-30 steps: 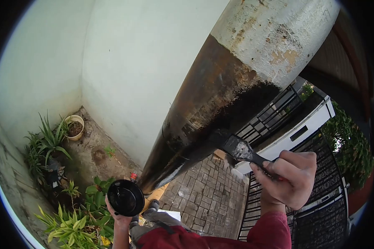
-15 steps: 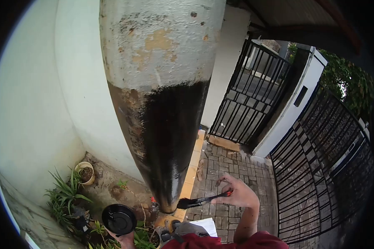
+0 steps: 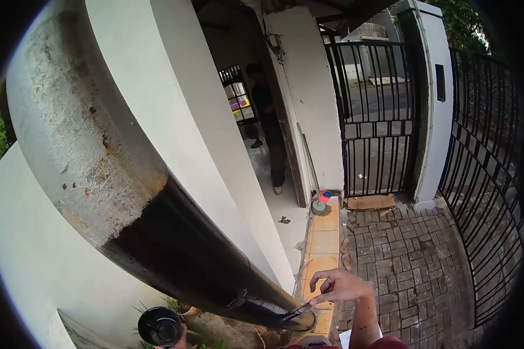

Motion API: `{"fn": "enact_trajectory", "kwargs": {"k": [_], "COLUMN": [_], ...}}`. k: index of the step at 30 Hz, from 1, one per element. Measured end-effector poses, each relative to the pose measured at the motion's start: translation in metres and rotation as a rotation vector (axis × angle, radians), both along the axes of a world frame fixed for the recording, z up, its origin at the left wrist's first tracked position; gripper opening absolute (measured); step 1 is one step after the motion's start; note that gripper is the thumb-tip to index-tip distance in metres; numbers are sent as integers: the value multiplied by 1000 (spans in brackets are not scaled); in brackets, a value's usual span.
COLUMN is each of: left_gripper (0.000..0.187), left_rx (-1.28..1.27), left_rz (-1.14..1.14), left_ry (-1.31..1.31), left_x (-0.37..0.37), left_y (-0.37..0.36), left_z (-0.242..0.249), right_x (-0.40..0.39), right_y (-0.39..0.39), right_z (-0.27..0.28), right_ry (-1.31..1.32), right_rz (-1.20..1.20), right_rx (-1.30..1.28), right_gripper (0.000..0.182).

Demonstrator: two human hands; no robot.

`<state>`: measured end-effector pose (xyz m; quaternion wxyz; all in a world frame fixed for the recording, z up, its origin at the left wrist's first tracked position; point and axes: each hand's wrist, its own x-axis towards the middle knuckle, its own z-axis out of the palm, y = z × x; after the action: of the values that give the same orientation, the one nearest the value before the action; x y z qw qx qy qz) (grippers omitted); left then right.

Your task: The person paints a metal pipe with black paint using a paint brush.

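Observation:
My right hand [image 3: 346, 287] pinches a dark-smeared paintbrush [image 3: 296, 313] between thumb and fingers. The bristles meet the lower end of a thick round pole [image 3: 180, 247], near its foot. Black, glossy paint covers the pole's lower part, while the part above is grey and flaking. At the bottom left, my left hand [image 3: 183, 337] grips a round black tub [image 3: 159, 327] by its side. The tub's inside looks dark and shiny; how much paint it holds cannot be made out. Most of the left hand's fingers are hidden beneath the tub.
A yellow tiled ledge [image 3: 323, 238] runs beside grey paving [image 3: 402, 262]. A long-handled brush [image 3: 319, 206] leans by the doorway, where a person in dark clothes [image 3: 268, 116] stands. Black metal gates [image 3: 378, 119] close off the far side. A potted plant [image 3: 183, 306] sits behind the pole.
My view has swung, so the pole now slants from upper left and the doorway shows. The brush has gone from the pole's edge onto its lower face. Both hands keep their holds.

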<state>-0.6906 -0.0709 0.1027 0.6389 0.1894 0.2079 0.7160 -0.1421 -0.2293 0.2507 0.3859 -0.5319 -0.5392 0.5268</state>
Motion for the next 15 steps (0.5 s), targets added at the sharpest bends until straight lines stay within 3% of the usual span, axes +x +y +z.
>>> {"fn": "enact_trajectory", "kwargs": {"k": [2,5,9,12,15], "left_gripper": [75,74,74,74,75], "left_rx": [25,41,52,-169,-137], "left_rz": [6,-1,3,167,213], "left_ry": [14,45,56,-288,-195], "left_x": [5,11,37,86,100], "left_y": [-5,-15,-33,-43,-37], "left_z": [7,12,10,52,51], "right_x": [13,29,42,39,41], "right_y": [16,28,46,59,72], "right_z": [-18,-41,-66,-86,-98], "right_ry": [-18,297,514,587,587], "right_rz": [28,26,-22,-85,-77], "right_rx": [89,215,328,358,382], "right_gripper": [32,32,33,31,29]}}
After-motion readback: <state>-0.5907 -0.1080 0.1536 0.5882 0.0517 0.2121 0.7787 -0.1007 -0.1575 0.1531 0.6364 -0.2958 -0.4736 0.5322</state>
